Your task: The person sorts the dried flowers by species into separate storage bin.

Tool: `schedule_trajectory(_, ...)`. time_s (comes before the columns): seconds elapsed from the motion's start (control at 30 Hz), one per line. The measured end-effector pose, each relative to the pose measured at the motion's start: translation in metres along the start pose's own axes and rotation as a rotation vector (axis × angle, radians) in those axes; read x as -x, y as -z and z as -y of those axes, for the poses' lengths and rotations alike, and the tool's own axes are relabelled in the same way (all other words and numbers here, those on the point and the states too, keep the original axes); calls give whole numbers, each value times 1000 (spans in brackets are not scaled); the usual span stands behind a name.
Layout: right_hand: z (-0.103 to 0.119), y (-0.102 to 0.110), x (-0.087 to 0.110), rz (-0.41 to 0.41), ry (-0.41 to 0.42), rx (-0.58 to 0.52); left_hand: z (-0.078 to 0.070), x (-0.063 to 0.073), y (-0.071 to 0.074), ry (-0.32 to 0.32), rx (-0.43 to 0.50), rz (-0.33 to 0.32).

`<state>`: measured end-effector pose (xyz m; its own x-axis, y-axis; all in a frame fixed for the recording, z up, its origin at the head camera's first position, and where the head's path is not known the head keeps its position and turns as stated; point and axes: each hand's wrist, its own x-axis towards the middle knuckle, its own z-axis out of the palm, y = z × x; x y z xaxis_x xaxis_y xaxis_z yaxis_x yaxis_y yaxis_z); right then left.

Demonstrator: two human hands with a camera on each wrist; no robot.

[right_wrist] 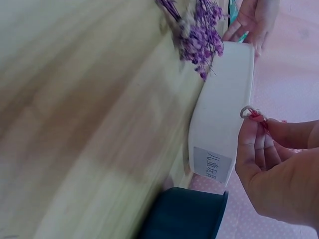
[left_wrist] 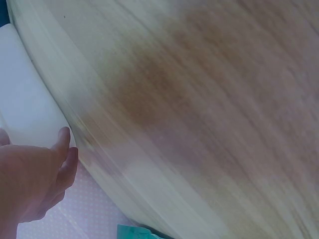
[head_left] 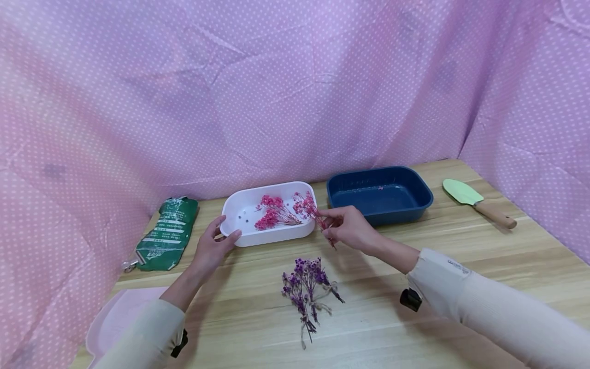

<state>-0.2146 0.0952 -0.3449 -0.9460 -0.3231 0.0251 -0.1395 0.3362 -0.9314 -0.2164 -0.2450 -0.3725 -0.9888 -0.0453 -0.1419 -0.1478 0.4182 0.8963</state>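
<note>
A white plastic tray (head_left: 276,237) with holes in its floor holds pink dried flowers (head_left: 276,212). My left hand (head_left: 215,248) holds the tray's near left corner, thumb at the front wall and fingers at the left side. Over the tray's right rim, my right hand (head_left: 352,228) pinches a small bunch of pink dried flowers (head_left: 305,206) by its stems. Its blossoms lean in over the tray, while the stem ends point toward the table front. In the right wrist view, a twine loop (right_wrist: 244,111) shows at the fingertips. Purple dried flower bunches (head_left: 301,287) lie in front.
A dark blue basin (head_left: 380,212) stands right of the tray. Farther right lies a green trowel (head_left: 463,192) with a wooden handle. At left are a green bag (head_left: 168,236) and a pale pink plastic piece (head_left: 120,312). Dotted pink cloth (head_left: 276,102) hangs behind the table.
</note>
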Motion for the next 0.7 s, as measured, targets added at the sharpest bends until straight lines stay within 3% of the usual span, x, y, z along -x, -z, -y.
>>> schedule_trajectory(0.7, 22, -19, -75, -92, 33, -48, 2, -2, 1, -4, 0, -10)
